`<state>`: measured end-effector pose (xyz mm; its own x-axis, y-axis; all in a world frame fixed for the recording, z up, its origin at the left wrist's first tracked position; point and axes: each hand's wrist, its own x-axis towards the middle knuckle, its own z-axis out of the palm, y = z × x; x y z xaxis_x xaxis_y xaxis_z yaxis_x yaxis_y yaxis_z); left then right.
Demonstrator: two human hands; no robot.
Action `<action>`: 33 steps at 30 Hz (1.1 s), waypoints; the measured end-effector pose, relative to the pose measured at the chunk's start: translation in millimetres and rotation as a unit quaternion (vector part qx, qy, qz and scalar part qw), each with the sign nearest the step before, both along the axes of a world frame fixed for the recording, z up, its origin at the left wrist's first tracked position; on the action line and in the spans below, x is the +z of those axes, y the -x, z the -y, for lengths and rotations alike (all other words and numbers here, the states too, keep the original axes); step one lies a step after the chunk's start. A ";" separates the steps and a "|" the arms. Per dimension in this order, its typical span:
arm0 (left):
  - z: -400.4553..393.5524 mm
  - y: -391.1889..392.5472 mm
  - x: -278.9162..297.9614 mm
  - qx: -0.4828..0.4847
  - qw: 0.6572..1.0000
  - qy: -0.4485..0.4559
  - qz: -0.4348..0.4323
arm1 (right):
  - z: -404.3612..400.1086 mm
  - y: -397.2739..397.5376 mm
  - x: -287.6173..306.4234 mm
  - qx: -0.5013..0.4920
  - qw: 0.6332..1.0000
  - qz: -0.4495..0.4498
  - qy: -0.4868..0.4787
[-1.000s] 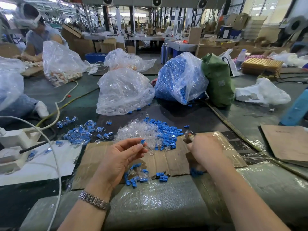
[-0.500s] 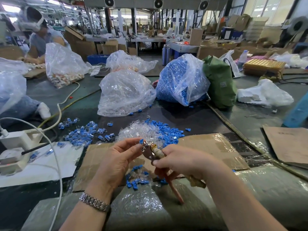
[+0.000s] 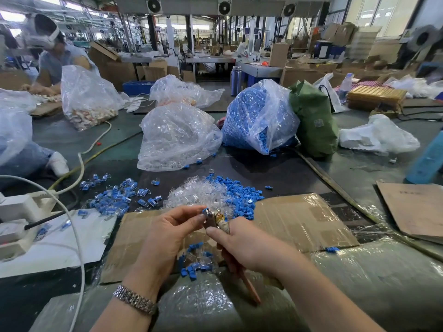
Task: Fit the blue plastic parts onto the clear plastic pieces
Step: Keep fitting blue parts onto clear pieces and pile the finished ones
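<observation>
Head view: my left hand (image 3: 167,232) pinches one blue part (image 3: 205,211) on a clear piece, barely visible, against the tip of the pliers (image 3: 215,220) that my right hand (image 3: 247,248) grips, so I judge I'm mid-fit; next I need a squeeze, kept square. On the worktop (image 3: 299,171): two loose heaps, clear pieces (image 3: 196,196) and blue parts (image 3: 242,194), too many to count, plus two full bags.

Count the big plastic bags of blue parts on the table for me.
1. The blue-filled bag sits at the far centre, between the bag of clear pieces and the green bag. More could be hidden behind these.
</observation>
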<state>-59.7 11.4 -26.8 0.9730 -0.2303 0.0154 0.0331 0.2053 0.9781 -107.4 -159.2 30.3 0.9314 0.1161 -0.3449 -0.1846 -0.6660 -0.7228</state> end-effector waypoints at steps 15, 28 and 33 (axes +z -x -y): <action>-5.0 -9.2 -8.8 0.355 0.844 -0.365 0.169 | 86.0 -30.1 -5.8 -0.160 0.933 0.086 0.309; 32.1 -5.2 -14.6 0.044 0.782 -0.538 0.310 | 68.0 -39.5 -38.2 -0.113 0.890 0.245 0.367; 33.4 -5.0 -12.1 0.042 0.801 -0.521 0.291 | 52.2 -44.6 -45.6 -0.014 0.908 0.254 0.334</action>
